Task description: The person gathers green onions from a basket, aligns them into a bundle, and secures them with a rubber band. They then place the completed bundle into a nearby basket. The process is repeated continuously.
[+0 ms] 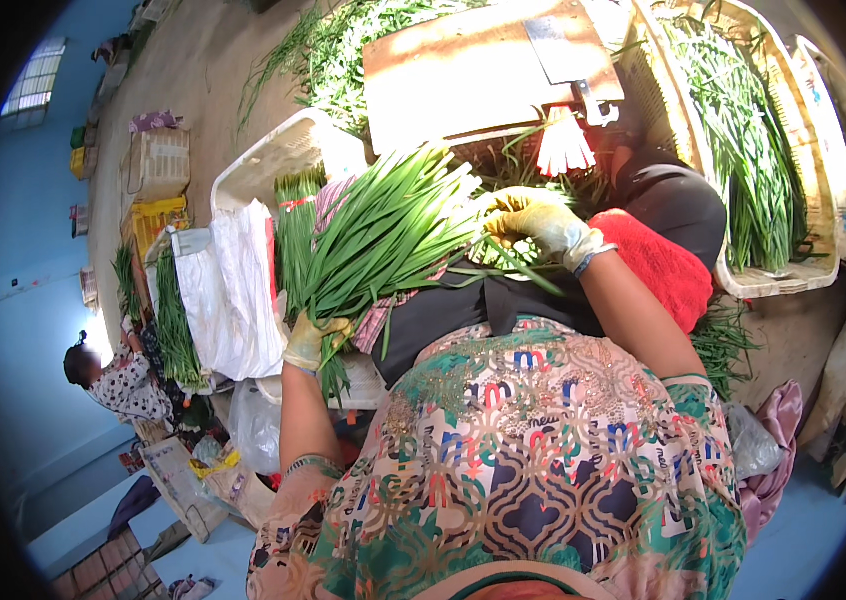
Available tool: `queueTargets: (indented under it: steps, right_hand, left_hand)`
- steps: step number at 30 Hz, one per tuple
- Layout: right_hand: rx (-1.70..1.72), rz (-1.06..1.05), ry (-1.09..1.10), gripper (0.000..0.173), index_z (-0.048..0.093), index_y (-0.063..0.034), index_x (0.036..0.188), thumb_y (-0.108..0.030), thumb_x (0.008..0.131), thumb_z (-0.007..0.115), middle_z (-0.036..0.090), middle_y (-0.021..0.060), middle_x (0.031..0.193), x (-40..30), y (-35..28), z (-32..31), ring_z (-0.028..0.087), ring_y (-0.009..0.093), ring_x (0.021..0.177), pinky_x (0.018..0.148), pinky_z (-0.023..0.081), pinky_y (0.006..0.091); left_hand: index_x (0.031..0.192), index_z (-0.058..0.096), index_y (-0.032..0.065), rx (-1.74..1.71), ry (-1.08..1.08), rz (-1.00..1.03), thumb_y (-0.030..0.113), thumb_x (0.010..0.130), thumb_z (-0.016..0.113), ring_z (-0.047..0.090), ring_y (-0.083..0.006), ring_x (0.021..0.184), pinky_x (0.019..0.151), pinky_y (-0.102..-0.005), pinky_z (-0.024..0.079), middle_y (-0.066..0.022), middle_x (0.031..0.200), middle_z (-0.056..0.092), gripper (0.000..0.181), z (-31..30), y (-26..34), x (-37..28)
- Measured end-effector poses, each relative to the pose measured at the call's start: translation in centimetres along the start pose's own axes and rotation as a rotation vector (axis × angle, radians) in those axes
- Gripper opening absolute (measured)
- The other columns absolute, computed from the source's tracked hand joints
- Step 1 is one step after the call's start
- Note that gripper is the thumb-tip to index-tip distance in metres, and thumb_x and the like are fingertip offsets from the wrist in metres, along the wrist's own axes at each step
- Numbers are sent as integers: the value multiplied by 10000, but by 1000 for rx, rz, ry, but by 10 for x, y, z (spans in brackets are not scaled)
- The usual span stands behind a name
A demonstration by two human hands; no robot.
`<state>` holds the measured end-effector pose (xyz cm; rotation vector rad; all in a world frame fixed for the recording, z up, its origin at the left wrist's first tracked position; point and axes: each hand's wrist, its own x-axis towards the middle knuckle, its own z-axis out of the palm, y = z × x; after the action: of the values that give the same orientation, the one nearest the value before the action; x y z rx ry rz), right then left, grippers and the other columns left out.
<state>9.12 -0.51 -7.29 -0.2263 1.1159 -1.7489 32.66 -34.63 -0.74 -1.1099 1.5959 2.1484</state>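
Observation:
A thick bunch of green garlic chives (385, 225) lies across my lap. My left hand (314, 339), in a yellowed glove, is closed around its leafy lower end. At the pale stem ends is my right hand (531, 221), also gloved, with its fingers curled; whether they grip stems is partly hidden. Beyond the bunch stands a wooden board (460, 82) in bright light, with a cleaver (558, 52) on its right part. Red-and-white strips (564, 142) hang at the board's near edge. Beneath the held bunch, a tied bundle of chives (295, 225) rests in a white plastic crate (231, 180).
Loose chives (348, 52) are heaped behind the board. A crate (828, 277) full of chives (749, 150) stands at the right. White sacking (231, 292) covers part of the left crates. A co-worker (126, 382) sits at far left. A red cloth (655, 262) lies over my right thigh.

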Motion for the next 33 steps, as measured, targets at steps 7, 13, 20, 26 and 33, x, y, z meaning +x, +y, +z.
queueTargets:
  steps: [7,13,20,26,33]
  right_hand:
    - [-338,117,238,270,740,-51,939,-309,922,661,691,13,803,-2,-33,17,578,64,679,633,461,221]
    - [-688,37,406,234,747,-94,922,-298,843,665,714,95,787,11,-15,-16,684,176,725,705,535,329]
    - [-931,-384,397,390,679,-150,1188,-355,857,682,647,117,1210,-5,-19,-21,643,291,1032,931,492,362]
    - [-553,-329,293,267,733,-103,918,-349,837,669,699,69,864,33,-12,45,654,213,802,735,497,321]
    - [-929,-316,800,177,737,-54,924,-193,876,638,730,41,839,16,-42,-29,664,135,810,763,520,282]
  left_hand:
    - [1116,582,-19,23,-11,61,116,717,830,543,-157,549,425,-239,382,-98,779,615,489,12,7,-5]
    - [1211,568,49,147,-54,116,287,942,533,551,-130,546,417,-229,391,-72,911,653,360,2,0,-1]
    - [1213,560,75,237,-70,154,320,1017,442,525,-129,530,411,-240,384,-42,883,625,336,4,-1,2]
    - [1106,588,-19,50,-20,69,38,748,781,531,-152,548,429,-240,384,-105,795,615,410,13,10,-6]
    - [1144,570,-25,30,62,-27,12,714,783,527,-157,507,419,-248,387,-104,768,617,481,9,5,-2]
